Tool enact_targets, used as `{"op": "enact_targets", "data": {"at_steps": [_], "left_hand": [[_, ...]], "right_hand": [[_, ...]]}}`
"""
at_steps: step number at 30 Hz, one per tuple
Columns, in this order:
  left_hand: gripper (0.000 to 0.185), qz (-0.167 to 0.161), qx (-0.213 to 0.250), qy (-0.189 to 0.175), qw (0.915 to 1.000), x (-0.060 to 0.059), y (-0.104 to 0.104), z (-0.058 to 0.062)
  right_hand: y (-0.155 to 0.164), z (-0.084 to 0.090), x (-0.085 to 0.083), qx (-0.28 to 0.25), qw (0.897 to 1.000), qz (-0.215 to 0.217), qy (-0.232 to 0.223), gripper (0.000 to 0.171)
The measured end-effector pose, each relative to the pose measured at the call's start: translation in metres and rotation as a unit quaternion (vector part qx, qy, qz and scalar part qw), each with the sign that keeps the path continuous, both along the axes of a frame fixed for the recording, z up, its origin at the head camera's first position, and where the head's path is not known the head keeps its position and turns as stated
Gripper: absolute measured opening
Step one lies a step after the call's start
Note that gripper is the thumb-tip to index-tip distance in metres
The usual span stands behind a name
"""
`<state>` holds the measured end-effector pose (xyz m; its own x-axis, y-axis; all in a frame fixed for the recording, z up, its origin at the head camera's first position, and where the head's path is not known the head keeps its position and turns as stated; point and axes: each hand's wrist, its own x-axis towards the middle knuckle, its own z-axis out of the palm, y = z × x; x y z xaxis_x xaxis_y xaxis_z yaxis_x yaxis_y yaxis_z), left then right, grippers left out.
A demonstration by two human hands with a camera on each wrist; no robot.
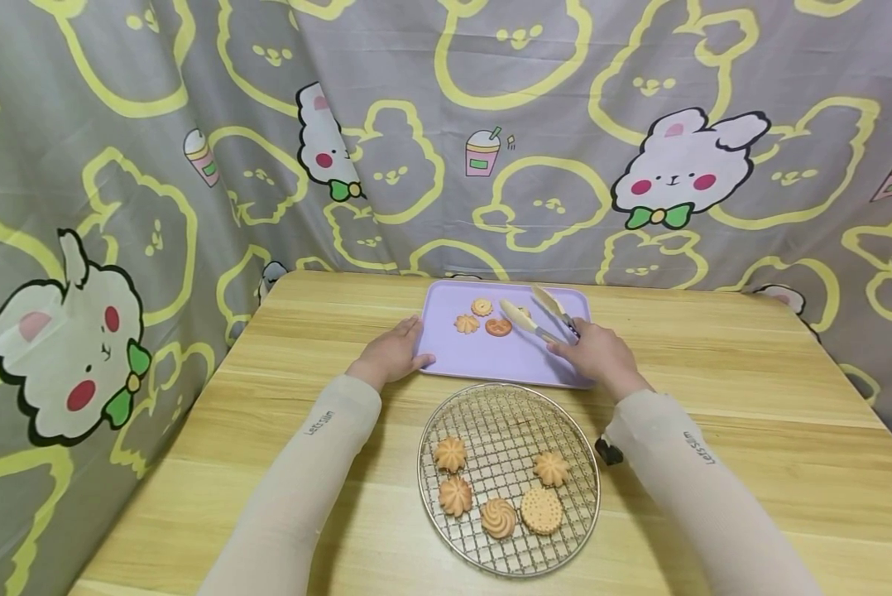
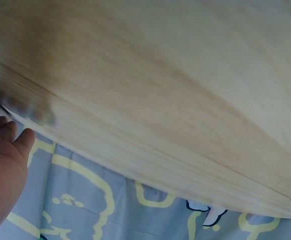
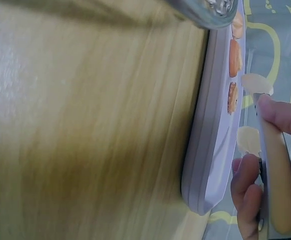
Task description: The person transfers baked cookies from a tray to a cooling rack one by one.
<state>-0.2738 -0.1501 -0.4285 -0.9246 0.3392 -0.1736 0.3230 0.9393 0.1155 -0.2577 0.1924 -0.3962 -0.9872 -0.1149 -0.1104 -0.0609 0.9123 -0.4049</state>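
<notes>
**Tongs (image 1: 520, 318) parted over a purple tray (image 1: 476, 360) of cookies (image 1: 467, 324)**

Behind everything, from ten round to two o'clock, a cartoon-printed curtain (image 1: 520, 50). In front, a wood-grain tabletop (image 1: 327, 331). Toward six o'clock on it, a round wire rack (image 1: 509, 434); just beyond its twelve, the tray, with cookies grouped near the upper middle.

At the tray's nine o'clock edge, the left hand (image 1: 391, 354): fingers extended along the side, thumb at the rim, not curled round anything. At four o'clock, the right hand (image 1: 602, 356): fingers clamped on the tongs. Between tong tips set apart, one partly hidden cookie (image 1: 525, 312); cannot tell about contact.

On the rack, two star cookies (image 1: 450, 454) from ten to eight o'clock, a swirl cookie (image 1: 498, 518) near six, a dotted round cookie (image 1: 541, 511) between four and five, another star near three.

Could crack the cookie if squeezed too hard, or flick it loose if pinched off centre. Could nudge the pretzel cookie (image 1: 498, 328) if swung toward nine, or skew the tray if pushed unevenly.

Readable: "Let's slim" on both pale sleeves (image 1: 293, 480).
</notes>
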Motion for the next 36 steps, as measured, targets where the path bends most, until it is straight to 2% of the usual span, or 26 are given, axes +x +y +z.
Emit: {"op": "enact_targets", "data": {"at_steps": [9,24,36], "left_hand": [[0.084,-0.004,-0.002,0.001,1.0000,-0.0009,-0.0003,0.0001],[0.084,-0.003,0.001,0.001,1.0000,-0.0017,-0.0001,-0.0011],[0.084,-0.004,0.000,0.010,0.9999,-0.0010,-0.0006,-0.0028]], "right_hand": [[0.0012,-0.0013,0.0000,0.004,1.000,0.002,-0.014,0.078],[0.0023,-0.0050,-0.0011,0.022,1.000,0.017,-0.008,0.074],[0.0034,-0.0040,0.0022,0.011,1.000,0.016,0.000,0.071]]}}
